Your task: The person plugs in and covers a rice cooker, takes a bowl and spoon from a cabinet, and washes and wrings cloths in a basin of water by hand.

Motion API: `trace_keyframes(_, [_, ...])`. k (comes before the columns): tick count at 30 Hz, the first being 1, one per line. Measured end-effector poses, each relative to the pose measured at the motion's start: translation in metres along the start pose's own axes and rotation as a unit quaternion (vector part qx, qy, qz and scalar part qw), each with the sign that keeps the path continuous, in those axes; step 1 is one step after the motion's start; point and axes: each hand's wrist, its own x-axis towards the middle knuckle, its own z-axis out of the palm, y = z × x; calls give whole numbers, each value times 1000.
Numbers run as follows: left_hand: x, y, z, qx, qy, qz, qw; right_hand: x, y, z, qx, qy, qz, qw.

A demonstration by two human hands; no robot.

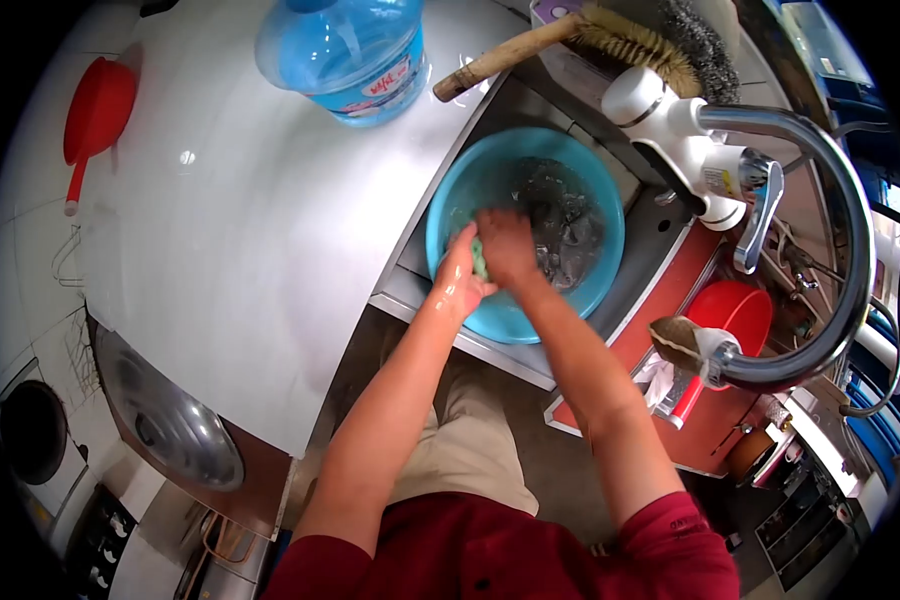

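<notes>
Both hands meet over the left part of a light blue plastic basin [613, 250] that holds water. Between them is a small light green thing [479, 258], soft-looking and mostly covered, so its kind does not show. My left hand [458, 277] is wet and curled around it from the left, thumb side up. From the right, my right hand [508, 248] presses against it with bent fingers, somewhat blurred. Clear, shiny pieces [575, 240] and something dark lie in the water to the right of my hands; I cannot make out what they are.
A white tap [670, 150] with a curved metal spout stands right of the basin, in the grey sink [655, 235]. A large blue water bottle [355, 70] and a wooden-handled brush [515, 55] are beyond. Red dippers [100, 110] lie left and right [730, 310].
</notes>
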Motion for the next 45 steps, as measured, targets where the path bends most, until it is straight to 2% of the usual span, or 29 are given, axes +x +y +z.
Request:
trace_keyframes(1, [19,-6,-10,-77,-50,-39,995,-7,-8,-3,-3,0,-1,1000])
trace_keyframes(2, [30,-14,-17,-152,-98,-81,980,-15,-21,-12,83,-20,81,993])
trace_keyframes(3, [26,-14,-14,-128,-111,-42,985,-21,-33,-22,166,-38,162,972])
trace_keyframes(4, [26,-11,-10,-129,-114,-43,984,-27,-40,-34,163,-37,161,973])
trace_keyframes(6, [9,5,1,-86,-78,-68,991,-46,-59,-64,382,39,197,902])
trace_keyframes(7, [31,1,-3,-82,-87,-83,989,-51,-72,-88,498,2,254,829])
trace_keyframes(10, [17,10,7,40,-115,-75,990,-72,-95,-85,552,61,195,809])
trace_keyframes(11, [4,15,13,43,-117,-80,989,-70,-99,-84,552,61,198,808])
trace_keyframes(12, [6,11,14,45,-116,-83,989,-66,-102,-84,490,118,161,849])
trace_keyframes(13, [6,8,17,-8,-141,-30,990,-62,-103,-84,423,173,122,881])
trace_keyframes(14, [9,9,20,-62,-166,26,984,-55,-100,-82,424,173,122,881])
trace_keyframes(16, [19,11,15,-38,-154,51,986,-38,-92,-76,410,264,151,860])
trace_keyframes(18, [16,11,17,6,-137,97,986,-26,-81,-72,393,292,121,863])
trace_keyframes(20, [17,17,16,-40,-117,92,988,-12,-72,-73,315,326,44,890])
trace_keyframes(22, [34,20,-6,-69,-279,91,953,-7,-68,-74,308,282,50,907])
trace_keyframes(23, [21,25,4,-73,-176,108,976,-1,-67,-69,321,277,69,903])
trace_keyframes(24, [17,25,10,-72,-176,115,975,8,-64,-61,337,272,86,897])
trace_keyframes(25, [11,19,12,-60,-111,114,985,8,-45,-30,344,274,167,883])
trace_keyframes(26, [4,13,12,-46,-46,110,992,2,-39,-30,347,271,169,881])
trace_keyframes(29, [-7,3,13,56,-32,119,991,-16,-10,-37,333,211,193,898])
trace_keyframes(31, [-4,-1,1,178,-37,130,975,-47,7,-17,355,202,346,845])
trace_keyframes(32, [7,-4,-6,179,-40,130,974,-68,22,-2,353,205,346,845])
trace_keyframes(34, [31,-9,-12,354,17,216,910,-103,45,11,218,97,323,916])
trace_keyframes(36, [40,-11,-13,425,7,206,881,-114,46,-17,153,49,305,939])
trace_keyframes(37, [50,-17,-14,507,56,236,827,-101,32,-51,159,78,194,965])
trace_keyframes(38, [56,-23,-14,584,103,263,761,-99,40,-29,201,-36,246,947])
trace_keyframes(39, [46,-18,-6,587,101,264,759,-95,20,-24,174,-6,219,960])
trace_keyframes(41, [9,-8,11,470,8,124,874,-84,-11,-21,152,23,193,969])
trace_keyframes(45, [-2,-6,4,459,6,79,885,-47,-39,-63,259,-126,252,924])
